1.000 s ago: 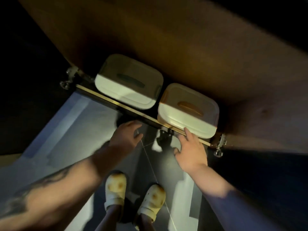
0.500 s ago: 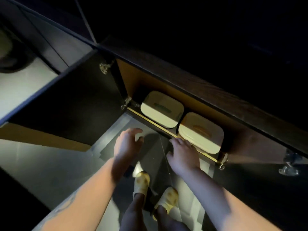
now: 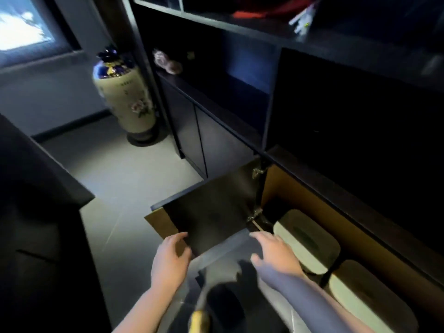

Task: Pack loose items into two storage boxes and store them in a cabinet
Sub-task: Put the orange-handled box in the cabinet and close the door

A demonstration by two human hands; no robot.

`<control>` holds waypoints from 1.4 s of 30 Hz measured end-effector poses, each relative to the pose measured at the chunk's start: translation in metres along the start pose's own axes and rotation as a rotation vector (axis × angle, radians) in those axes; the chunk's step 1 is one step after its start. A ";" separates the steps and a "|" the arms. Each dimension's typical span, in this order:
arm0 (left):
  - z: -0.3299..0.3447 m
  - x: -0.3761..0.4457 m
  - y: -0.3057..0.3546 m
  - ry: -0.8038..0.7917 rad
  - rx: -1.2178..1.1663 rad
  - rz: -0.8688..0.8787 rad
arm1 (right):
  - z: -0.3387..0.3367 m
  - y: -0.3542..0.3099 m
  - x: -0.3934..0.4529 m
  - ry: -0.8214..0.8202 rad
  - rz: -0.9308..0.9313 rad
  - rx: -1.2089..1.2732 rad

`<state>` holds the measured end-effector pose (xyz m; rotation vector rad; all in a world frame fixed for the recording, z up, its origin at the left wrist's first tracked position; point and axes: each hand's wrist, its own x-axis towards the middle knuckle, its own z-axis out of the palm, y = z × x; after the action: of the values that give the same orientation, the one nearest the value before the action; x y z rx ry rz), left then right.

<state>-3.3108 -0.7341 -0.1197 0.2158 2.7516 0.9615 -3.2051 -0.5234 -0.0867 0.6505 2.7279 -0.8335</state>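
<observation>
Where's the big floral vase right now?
Head view, upper left: the vase stands on the floor against the wall, just left of the dark shelf unit.

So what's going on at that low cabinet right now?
Two cream lidded storage boxes, one beside the other, sit inside the open low cabinet. The person's left hand touches the edge of the dark cabinet door, apparently to swing it; the right hand hovers open in front of the boxes, holding nothing.
</observation>
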 end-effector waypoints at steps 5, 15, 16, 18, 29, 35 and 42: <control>-0.045 0.057 -0.039 0.082 -0.033 -0.050 | 0.020 -0.095 0.077 0.010 -0.146 -0.023; -0.053 0.143 -0.088 -0.124 -0.090 -0.015 | 0.093 -0.174 0.175 -0.178 -0.181 -0.262; -0.050 0.144 -0.090 -0.169 -0.096 -0.005 | 0.096 -0.171 0.175 -0.178 -0.180 -0.290; -0.045 0.145 -0.092 -0.222 -0.108 0.040 | 0.099 -0.166 0.174 -0.146 -0.192 -0.320; -0.015 0.094 -0.069 -0.744 -0.274 0.081 | 0.093 -0.094 0.096 0.093 -0.215 -0.073; 0.052 0.027 -0.015 -0.956 -0.377 -0.015 | 0.064 -0.002 0.018 0.083 0.011 0.110; 0.126 -0.019 0.073 -0.887 -0.114 0.211 | 0.042 0.079 -0.066 0.100 0.250 0.160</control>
<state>-3.2560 -0.6065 -0.1664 0.7237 1.8790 0.7946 -3.1074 -0.5119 -0.1368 1.0671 2.6087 -0.9852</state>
